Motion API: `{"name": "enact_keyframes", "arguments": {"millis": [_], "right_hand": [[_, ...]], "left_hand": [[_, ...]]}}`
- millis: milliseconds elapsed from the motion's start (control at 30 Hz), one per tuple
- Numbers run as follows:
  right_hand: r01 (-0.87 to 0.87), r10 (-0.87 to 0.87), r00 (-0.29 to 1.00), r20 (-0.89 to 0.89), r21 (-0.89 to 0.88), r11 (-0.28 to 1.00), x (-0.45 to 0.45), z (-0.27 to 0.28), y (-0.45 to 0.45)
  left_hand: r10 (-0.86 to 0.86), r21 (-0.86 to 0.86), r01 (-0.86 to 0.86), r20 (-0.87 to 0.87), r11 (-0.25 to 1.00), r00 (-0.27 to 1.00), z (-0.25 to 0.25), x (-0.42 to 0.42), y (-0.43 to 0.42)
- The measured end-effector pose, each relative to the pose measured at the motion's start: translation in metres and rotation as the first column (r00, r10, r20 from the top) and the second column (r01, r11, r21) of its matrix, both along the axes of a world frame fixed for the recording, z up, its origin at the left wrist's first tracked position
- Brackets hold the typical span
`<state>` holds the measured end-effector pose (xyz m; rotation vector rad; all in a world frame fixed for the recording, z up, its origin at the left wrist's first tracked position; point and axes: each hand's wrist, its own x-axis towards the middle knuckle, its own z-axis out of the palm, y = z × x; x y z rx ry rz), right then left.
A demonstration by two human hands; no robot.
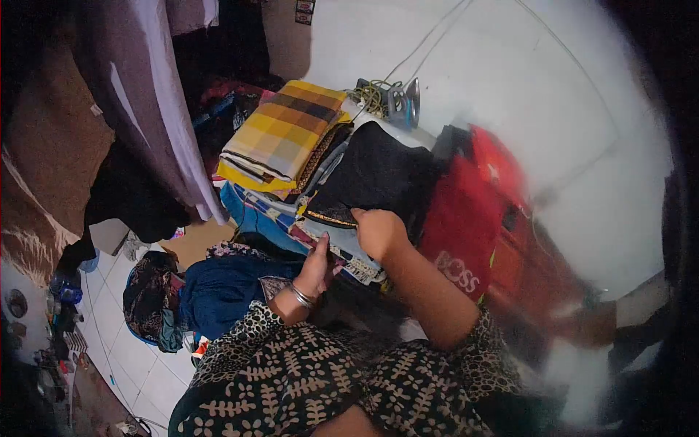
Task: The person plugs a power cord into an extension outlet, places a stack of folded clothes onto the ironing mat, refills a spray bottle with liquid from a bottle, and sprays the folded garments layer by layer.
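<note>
A folded black cloth (378, 171) with a gold-trimmed edge lies on top of a stack of folded clothes (349, 255). My right hand (380, 233) is at its near edge, index finger and thumb side on the trim and the other fingers curled in. Lower and to the left, my left hand (313, 273) is beside the stack's front edge, thumb raised and apart from the fingers; a bangle circles the wrist. Behind the left hand is a second pile, topped by a yellow checked cloth (287, 131).
An iron (405, 103) with a coiled cord stands by the white wall. Right of the stack is a red cloth (462, 226) lettered BOSS. Dark blue clothes (226, 291) fill a basket on the tiled floor (156, 386). Garments hang at left, including a lilac cloth (149, 87).
</note>
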<state>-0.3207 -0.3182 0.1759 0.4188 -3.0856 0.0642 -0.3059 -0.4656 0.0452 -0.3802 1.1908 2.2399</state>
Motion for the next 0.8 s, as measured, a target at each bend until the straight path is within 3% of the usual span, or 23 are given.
{"name": "enact_keyframes", "arguments": {"millis": [100,200,267,400,500,567,667,700,733,800], "right_hand": [[-0.018,0.016,0.998,-0.055,-0.043,0.999,0.011,-0.002,-0.002],[-0.002,0.002,1.000,0.017,0.012,1.000,0.024,-0.008,-0.008],[0.003,-0.003,1.000,0.018,0.040,0.999,0.034,-0.006,-0.010],[0.015,-0.016,0.999,0.049,0.016,1.000,0.045,-0.009,-0.011],[0.018,-0.023,0.998,0.061,0.080,0.997,0.051,-0.027,-0.019],[-0.012,0.021,0.985,-0.170,0.051,0.999,0.057,-0.030,-0.021],[0.028,-0.022,0.979,-0.203,0.026,0.999,0.057,-0.052,-0.017],[0.029,-0.023,0.979,-0.201,0.026,0.999,0.057,-0.051,-0.017],[0.017,-0.022,0.980,-0.196,-0.030,0.999,0.060,-0.048,-0.018],[0.006,-0.023,0.981,-0.194,-0.091,0.996,0.064,-0.047,-0.019]], "left_hand": [[0.060,0.011,-0.060,-0.026,0.998,0.998,-0.013,-0.001,0.009],[0.063,0.018,-0.063,0.000,0.998,0.998,-0.026,-0.001,0.007],[0.044,0.130,-0.033,-0.086,0.991,0.995,-0.028,0.001,0.005],[0.065,0.102,-0.061,-0.029,0.993,0.997,-0.022,0.004,0.008],[0.087,0.208,-0.063,-0.109,0.976,0.990,-0.028,0.005,0.012],[0.143,0.342,-0.105,-0.090,0.934,0.986,-0.014,0.016,0.010],[0.160,0.254,-0.098,-0.235,0.962,0.959,-0.060,0.014,0.020],[0.190,0.057,-0.183,-0.196,0.982,0.962,-0.022,0.019,0.021],[0.190,0.057,-0.182,-0.194,0.982,0.962,-0.004,0.015,0.018],[-0.048,0.140,0.056,-0.063,0.989,0.997,0.017,0.005,0.013]]}}
